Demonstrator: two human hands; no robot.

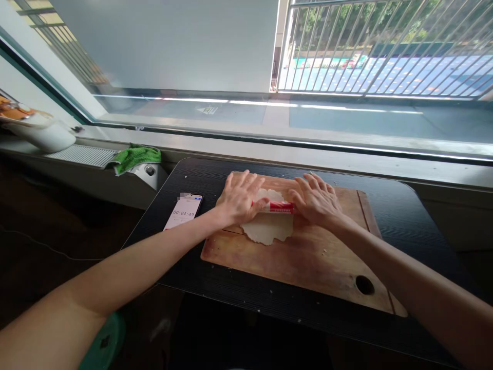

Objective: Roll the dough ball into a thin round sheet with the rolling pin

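Observation:
On the wooden cutting board (pixel 304 262) lies a thin, flattened sheet of dough (pixel 267 228) with an uneven edge. A red-and-white cylinder (pixel 281 206), apparently a rolling pin, lies across the dough; its ends are hidden under my hands. My left hand (pixel 241 198) rests flat over its left end, fingers stretched forward and spread. Over the right end lies my right hand (pixel 316 199), palm down, with its fingers also extended and apart. Neither hand wraps round the cylinder.
A phone (pixel 183 210) showing a timer lies left of the board on the black table (pixel 400 216). Small crumbs dot the tabletop. The board has a round hole (pixel 364 284) near its front right corner. A green cloth (pixel 136 156) lies by the window sill (pixel 239 149).

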